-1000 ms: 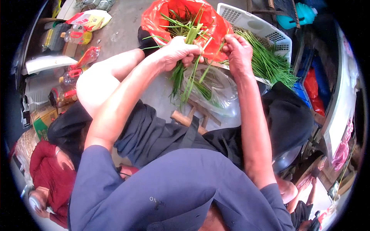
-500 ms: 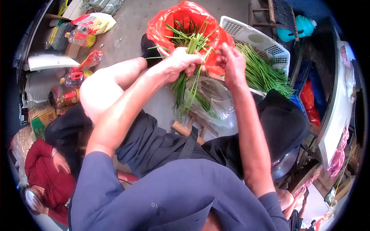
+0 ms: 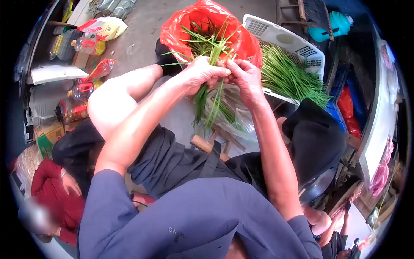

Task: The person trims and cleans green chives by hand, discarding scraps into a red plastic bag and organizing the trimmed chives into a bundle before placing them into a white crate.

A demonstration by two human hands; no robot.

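Observation:
My left hand (image 3: pixel 202 72) is closed around a small bunch of garlic chives (image 3: pixel 200 103), whose ends stick out above and below the fist. Thumb and fingers of my right hand (image 3: pixel 246 80) pinch together at the stalks right beside the left thumb; the exact pinch point is partly hidden. Just beyond both hands, a red plastic bag (image 3: pixel 174 30) stands open with loose green and yellowish scraps (image 3: pixel 198 35) inside. Below the hands sits a clear plastic bag (image 3: pixel 246 116) with more chives (image 3: pixel 223 110) in it.
A white plastic basket (image 3: pixel 258 26) at the right holds a large heap of chives (image 3: pixel 291 75). Wooden stool parts (image 3: pixel 202 143) show between my legs. Oil bottles (image 3: pixel 82 90) line the left side. A person in a red top (image 3: pixel 51 185) is at lower left, another at lower right.
My right hand has moved left and in, from beside the red bag to the stalks at my left thumb. The left hand keeps its hold on the chives.

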